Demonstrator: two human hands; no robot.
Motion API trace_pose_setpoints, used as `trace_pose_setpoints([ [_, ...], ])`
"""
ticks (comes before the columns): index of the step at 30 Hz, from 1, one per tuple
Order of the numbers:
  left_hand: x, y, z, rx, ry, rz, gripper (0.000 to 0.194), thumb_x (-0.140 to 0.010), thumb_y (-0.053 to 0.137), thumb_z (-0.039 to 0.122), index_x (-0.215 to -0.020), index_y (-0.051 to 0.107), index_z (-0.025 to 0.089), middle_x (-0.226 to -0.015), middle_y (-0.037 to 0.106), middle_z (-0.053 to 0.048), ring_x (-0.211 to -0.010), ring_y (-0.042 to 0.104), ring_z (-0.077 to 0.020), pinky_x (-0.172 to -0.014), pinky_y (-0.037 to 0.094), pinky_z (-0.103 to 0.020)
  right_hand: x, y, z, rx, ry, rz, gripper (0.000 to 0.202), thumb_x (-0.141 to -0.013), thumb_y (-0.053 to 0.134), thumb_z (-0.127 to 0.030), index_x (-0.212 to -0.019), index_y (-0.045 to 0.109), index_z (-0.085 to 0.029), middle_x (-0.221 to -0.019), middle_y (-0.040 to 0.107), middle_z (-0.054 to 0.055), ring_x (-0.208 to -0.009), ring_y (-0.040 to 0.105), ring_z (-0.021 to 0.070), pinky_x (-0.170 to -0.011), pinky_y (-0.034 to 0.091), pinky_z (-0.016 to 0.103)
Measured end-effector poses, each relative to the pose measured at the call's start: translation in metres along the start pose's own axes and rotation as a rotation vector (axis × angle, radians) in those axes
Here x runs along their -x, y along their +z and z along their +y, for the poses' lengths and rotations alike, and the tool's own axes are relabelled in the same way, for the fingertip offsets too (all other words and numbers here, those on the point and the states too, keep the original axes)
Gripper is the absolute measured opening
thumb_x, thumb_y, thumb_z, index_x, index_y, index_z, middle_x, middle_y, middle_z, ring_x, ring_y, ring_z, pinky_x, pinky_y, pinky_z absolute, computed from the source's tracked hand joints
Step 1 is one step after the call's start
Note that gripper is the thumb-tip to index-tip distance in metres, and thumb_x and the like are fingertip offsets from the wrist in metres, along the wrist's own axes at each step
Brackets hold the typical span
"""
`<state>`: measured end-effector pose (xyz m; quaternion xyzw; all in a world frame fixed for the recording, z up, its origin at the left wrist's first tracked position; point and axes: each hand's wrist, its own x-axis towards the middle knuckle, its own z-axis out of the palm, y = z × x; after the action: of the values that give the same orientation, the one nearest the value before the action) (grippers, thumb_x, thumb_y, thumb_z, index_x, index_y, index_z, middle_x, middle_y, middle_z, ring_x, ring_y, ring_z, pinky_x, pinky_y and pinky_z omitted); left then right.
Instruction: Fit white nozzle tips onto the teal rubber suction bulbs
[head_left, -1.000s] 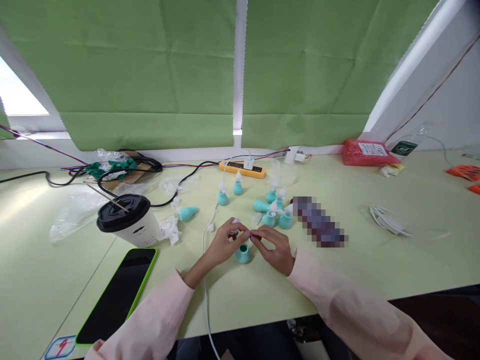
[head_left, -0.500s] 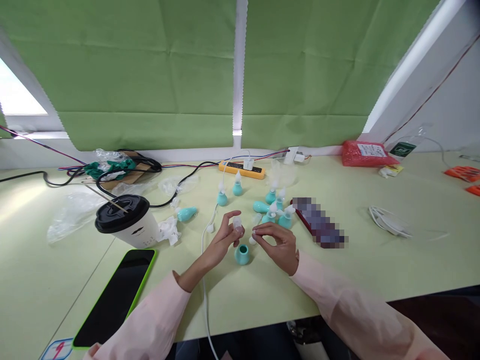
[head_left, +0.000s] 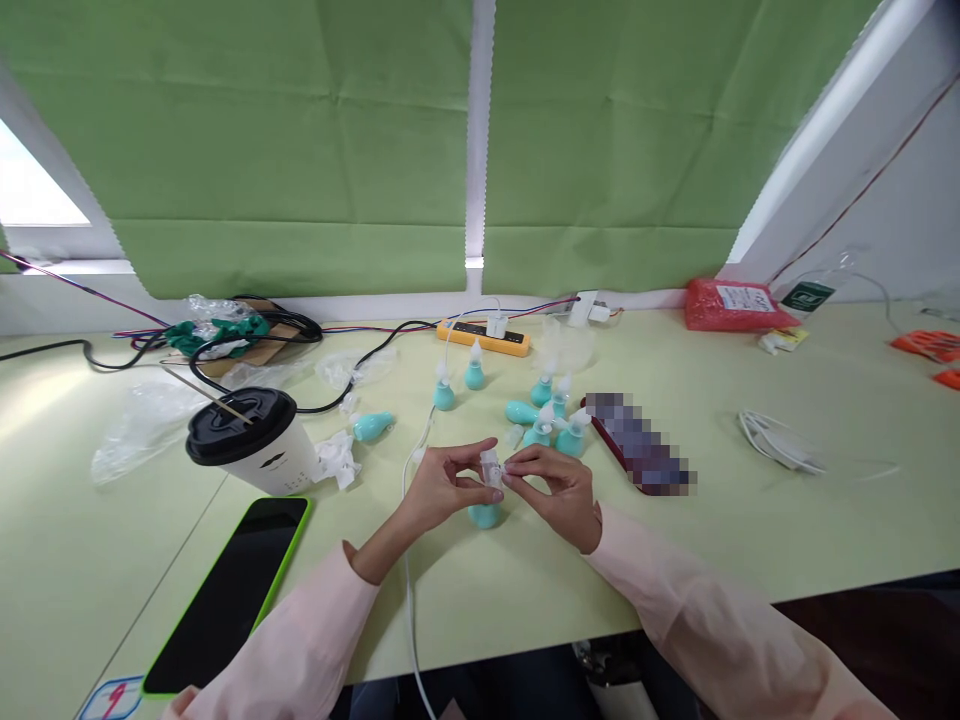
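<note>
Between thumb and fingers, my left hand [head_left: 444, 486] grips a small clear plastic piece [head_left: 490, 468], shaped like a short tube. My right hand [head_left: 559, 497] is closed in a pinch at that piece's right side, on a small white part mostly hidden by the fingertips. Just below the left fingers stands a teal rubber bulb [head_left: 486, 517], its top covered by the hand. Beyond the right hand is a cluster of teal bulbs with clear tips [head_left: 538, 434]. Two more stand upright farther back, a teal bulb [head_left: 444, 397] and its neighbour [head_left: 474, 376]. Another teal bulb [head_left: 373, 427] lies on its side.
A lidded paper cup [head_left: 259, 455] and a green-edged phone [head_left: 229, 600] are at left, near crumpled tissue [head_left: 339, 460]. A white cable [head_left: 409, 600] runs past my left wrist. Behind are an orange power strip [head_left: 514, 345] and a red package [head_left: 731, 308]; a dark-red-cased phone [head_left: 619, 450] lies right.
My left hand has turned and moved right with the clear piece, bringing it against my right fingertips. It now covers the top of the near teal bulb. My right hand has barely moved.
</note>
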<state>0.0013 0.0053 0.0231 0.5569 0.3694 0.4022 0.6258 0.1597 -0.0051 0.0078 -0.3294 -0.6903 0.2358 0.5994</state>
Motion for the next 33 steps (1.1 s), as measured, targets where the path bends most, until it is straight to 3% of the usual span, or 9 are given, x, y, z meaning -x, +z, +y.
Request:
trace_pose_setpoints([
  [5,-0.001,-0.002,-0.006,-0.159,0.057,0.044,0.061,-0.047,0.073,0.020,-0.105,0.057,0.015,-0.065,0.055,0.002,-0.058,0.048,-0.0095,-0.053,0.046,-0.024,-0.002,-0.003,-0.006,0.043,-0.075,-0.039,0.016,-0.063,0.061,-0.009,-0.071,0.066,-0.021,-0.068,0.062,0.003,-0.061,0.058,0.0143,-0.054,0.049,0.028],
  [19,0.001,0.000,-0.005,-0.210,0.055,0.069,0.060,-0.048,0.072,0.027,-0.105,0.057,0.015,-0.068,0.059,0.001,-0.059,0.050,-0.0108,-0.057,0.047,-0.026,-0.001,-0.006,-0.005,0.111,-0.071,-0.129,0.011,-0.067,0.056,-0.010,-0.072,0.061,-0.019,-0.069,0.059,0.004,-0.063,0.056,0.0138,-0.057,0.049,0.028],
  [28,0.002,0.001,-0.002,-0.244,0.084,0.071,0.057,-0.052,0.070,0.029,-0.106,0.056,0.016,-0.070,0.057,0.001,-0.062,0.050,-0.0108,-0.058,0.048,-0.025,0.001,-0.008,-0.001,0.189,-0.182,-0.197,0.017,-0.069,0.052,-0.006,-0.080,0.059,-0.017,-0.077,0.058,0.006,-0.072,0.055,0.0143,-0.062,0.047,0.027],
  [30,0.002,0.001,-0.002,-0.274,0.108,0.063,0.056,-0.053,0.069,0.029,-0.106,0.056,0.016,-0.070,0.056,0.001,-0.065,0.050,-0.0116,-0.060,0.049,-0.026,0.001,-0.010,-0.002,0.158,-0.150,-0.222,0.017,-0.069,0.052,-0.006,-0.080,0.058,-0.017,-0.077,0.058,0.006,-0.073,0.055,0.0148,-0.064,0.047,0.028],
  [33,0.003,0.001,-0.001,-0.321,0.145,0.042,0.054,-0.055,0.068,0.029,-0.106,0.055,0.017,-0.073,0.056,0.000,-0.068,0.050,-0.0120,-0.063,0.049,-0.028,-0.002,-0.011,-0.001,0.009,0.014,-0.256,0.010,-0.069,0.054,-0.010,-0.075,0.059,-0.016,-0.075,0.057,0.006,-0.072,0.055,0.0153,-0.064,0.046,0.030],
])
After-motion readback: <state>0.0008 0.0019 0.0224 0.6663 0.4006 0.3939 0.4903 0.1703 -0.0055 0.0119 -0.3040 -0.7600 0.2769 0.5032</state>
